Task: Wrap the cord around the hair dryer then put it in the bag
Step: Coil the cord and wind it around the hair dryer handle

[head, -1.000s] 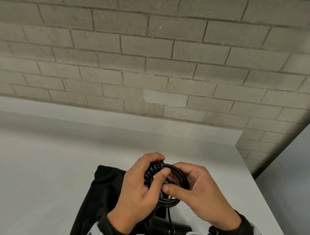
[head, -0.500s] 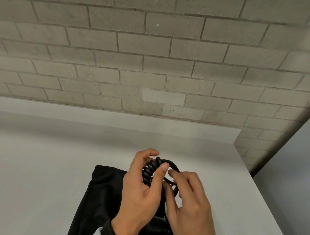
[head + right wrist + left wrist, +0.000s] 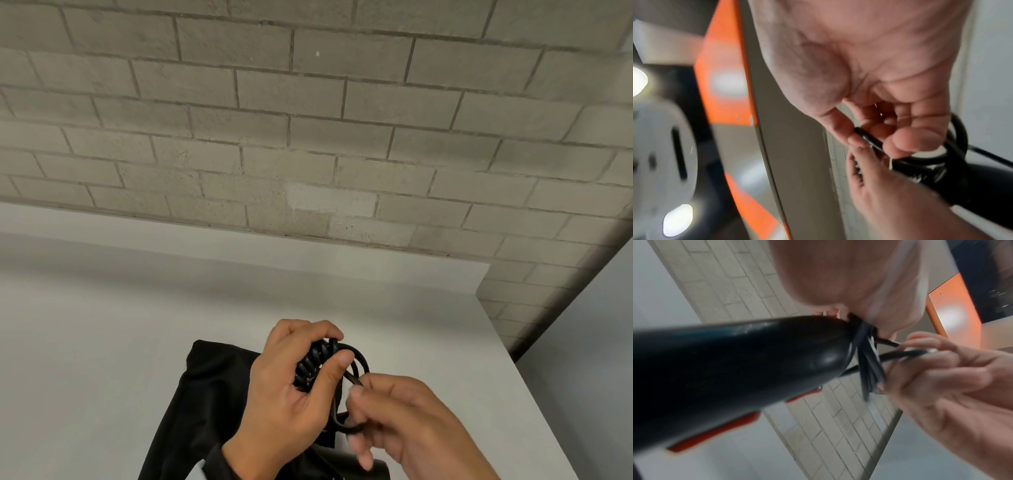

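Fingers of the left hand (image 3: pixel 284 394) curl round the wound black coils of the cord (image 3: pixel 310 365), thumb pressed across the front of the bundle, which sits at the end of the hair dryer's (image 3: pixel 731 363) black handle. Just beside it, the right hand (image 3: pixel 411 421) pinches a loose loop of the same cord between thumb and forefinger, its other fingers bent under the loop. Both hands are raised above the black bag (image 3: pixel 202 404), which lies flat on the white table (image 3: pixel 102 342) beneath them; its opening is probably toward the person, though the hands hide it.
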The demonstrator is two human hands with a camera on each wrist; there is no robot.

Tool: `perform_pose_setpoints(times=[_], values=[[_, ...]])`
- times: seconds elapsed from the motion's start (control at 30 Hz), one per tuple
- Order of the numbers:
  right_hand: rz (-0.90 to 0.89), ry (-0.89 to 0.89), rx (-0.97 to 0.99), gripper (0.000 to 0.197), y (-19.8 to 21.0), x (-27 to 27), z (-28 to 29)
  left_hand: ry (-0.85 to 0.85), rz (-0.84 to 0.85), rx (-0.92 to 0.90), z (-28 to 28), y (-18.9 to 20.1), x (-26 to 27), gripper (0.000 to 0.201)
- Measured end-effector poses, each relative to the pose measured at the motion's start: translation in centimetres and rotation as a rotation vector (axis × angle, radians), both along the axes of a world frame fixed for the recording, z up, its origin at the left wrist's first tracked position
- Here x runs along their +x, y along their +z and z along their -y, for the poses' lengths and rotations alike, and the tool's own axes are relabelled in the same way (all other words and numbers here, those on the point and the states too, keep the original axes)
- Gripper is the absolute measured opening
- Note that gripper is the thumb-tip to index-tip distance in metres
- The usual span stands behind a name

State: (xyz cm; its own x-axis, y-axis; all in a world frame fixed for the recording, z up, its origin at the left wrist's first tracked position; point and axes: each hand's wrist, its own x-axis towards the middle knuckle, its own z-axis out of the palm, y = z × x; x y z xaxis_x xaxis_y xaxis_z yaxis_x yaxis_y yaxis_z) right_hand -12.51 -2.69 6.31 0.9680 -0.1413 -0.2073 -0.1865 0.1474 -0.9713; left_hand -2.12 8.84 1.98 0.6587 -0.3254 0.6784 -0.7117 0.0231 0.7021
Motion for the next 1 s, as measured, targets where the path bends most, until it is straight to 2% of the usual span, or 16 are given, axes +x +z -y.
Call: perform_pose_setpoints(times=[0.07,0.1,0.17,0.23,0.33,0.43,0.5,0.57,0.6,0.67,0.7,0.8,0.83,0.87,0.93,1.0], values=[[-0.012,0.006,0.358,0.030,0.2,-0.1,0.6,-0.016,0.015,-0.005,0.0,0.0,0.0,0.021],[-0.013,0.004,0.457,0.031,-0.2,-0.1,0.9,-0.021,0.018,-0.004,0.0,0.0,0.0,0.022],[0.025,0.044,0.463,0.031,-1.0,-0.4,1.0,-0.018,0.027,0.001,0.0,0.0,0.0,0.022],[0.095,0.041,0.260,0.027,-1.9,-0.6,0.7,0.009,0.025,0.002,0.1,0.0,0.1,0.020],[0.264,-0.130,-0.146,0.010,-3.7,-0.8,-0.5,0.070,-0.026,-0.010,0.0,-0.3,0.4,0.019],[0.328,-0.283,-0.435,0.009,-5.4,-0.8,-1.3,0.081,-0.033,0.010,0.1,-0.6,0.5,0.023],[0.335,-0.322,-0.443,0.031,-5.4,-1.1,-1.5,0.088,-0.040,0.017,0.1,-0.8,0.7,0.023],[0.309,-0.283,-0.300,0.050,-4.7,-1.5,-1.1,0.098,-0.070,0.010,0.2,-1.1,0.9,0.026],[0.286,-0.242,-0.161,0.054,-4.3,-1.6,-0.6,0.105,-0.074,0.010,0.2,-1.2,1.0,0.028],[0.234,-0.122,0.225,0.051,-3.9,-1.7,0.7,0.116,-0.061,0.020,0.2,-1.3,1.1,0.028],[0.224,-0.060,0.381,0.043,-3.7,-1.7,1.1,0.116,-0.053,0.028,0.2,-1.2,1.1,0.026],[0.276,-0.073,0.249,0.028,-4.1,-2.1,2.3,0.120,-0.015,0.047,0.1,-1.1,0.9,0.021],[0.253,0.015,0.282,0.035,-4.9,-2.2,2.2,0.123,-0.010,0.055,0.1,-1.0,0.9,0.020],[0.214,-0.003,0.210,0.046,-4.9,-2.4,2.1,0.126,-0.012,0.062,0.1,-1.0,0.9,0.020],[0.267,-0.148,-0.066,0.052,-4.7,-2.6,1.2,0.131,-0.028,0.064,0.1,-1.2,0.8,0.020],[0.398,-0.236,-0.219,0.039,-5.6,-2.4,0.6,0.128,-0.064,0.045,0.1,-1.4,0.8,0.022]])
